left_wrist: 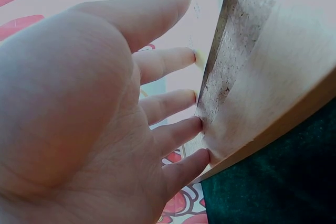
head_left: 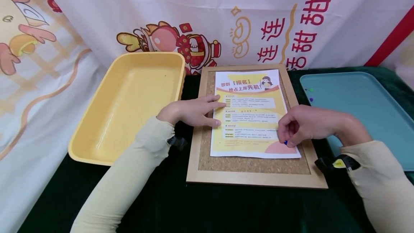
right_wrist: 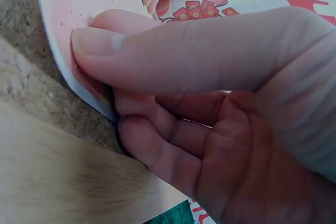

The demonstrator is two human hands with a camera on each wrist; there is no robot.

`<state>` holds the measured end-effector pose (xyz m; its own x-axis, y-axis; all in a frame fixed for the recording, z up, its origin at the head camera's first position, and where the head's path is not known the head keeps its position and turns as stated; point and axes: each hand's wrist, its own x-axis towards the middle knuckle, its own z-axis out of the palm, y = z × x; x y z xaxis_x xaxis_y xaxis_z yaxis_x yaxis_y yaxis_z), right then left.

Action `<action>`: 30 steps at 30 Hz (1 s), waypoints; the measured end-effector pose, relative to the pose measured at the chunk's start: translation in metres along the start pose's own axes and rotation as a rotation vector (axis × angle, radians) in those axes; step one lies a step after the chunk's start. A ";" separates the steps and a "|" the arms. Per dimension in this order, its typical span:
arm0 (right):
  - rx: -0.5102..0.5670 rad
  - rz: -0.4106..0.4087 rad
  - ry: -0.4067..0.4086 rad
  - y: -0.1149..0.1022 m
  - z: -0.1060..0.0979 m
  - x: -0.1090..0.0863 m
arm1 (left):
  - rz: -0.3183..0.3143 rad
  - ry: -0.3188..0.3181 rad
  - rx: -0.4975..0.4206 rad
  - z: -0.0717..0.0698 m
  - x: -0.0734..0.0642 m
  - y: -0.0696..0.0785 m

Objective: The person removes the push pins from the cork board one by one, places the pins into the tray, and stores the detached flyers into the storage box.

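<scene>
A printed yellow-and-white sheet (head_left: 249, 146) lies on a wood-framed cork board (head_left: 223, 165). With fingers spread, my left hand (head_left: 195, 111) rests at the sheet's left edge, its fingertips on the paper and cork. In the left wrist view that hand's fingers (left_wrist: 176, 129) are extended against the board. Near the sheet's lower right corner, my right hand (head_left: 307, 127) pinches a small blue push pin (head_left: 286, 142) between thumb and finger. The right wrist view shows the thumb (right_wrist: 100, 43) pressed close over the paper's corner; the pin is hidden there.
Left of the board stands an empty-looking yellow tray (head_left: 139, 100). A blue tray (head_left: 352, 96) sits to the right, with a green pin (head_left: 311, 90) and a purple pin (head_left: 311, 99) near its left edge. Dark green cloth (head_left: 168, 200) covers the table; a printed curtain (head_left: 207, 3) hangs behind.
</scene>
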<state>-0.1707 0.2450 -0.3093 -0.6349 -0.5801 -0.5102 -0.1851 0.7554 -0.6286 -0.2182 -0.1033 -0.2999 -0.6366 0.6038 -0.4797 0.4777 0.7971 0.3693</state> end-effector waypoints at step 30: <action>0.007 -0.084 0.177 0.010 -0.004 0.000 | 0.008 0.000 -0.012 0.000 0.000 0.000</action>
<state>-0.1759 0.2539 -0.3132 -0.7395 -0.5782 -0.3446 -0.2383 0.7038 -0.6692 -0.2186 -0.1037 -0.2998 -0.6330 0.6100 -0.4767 0.4752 0.7922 0.3828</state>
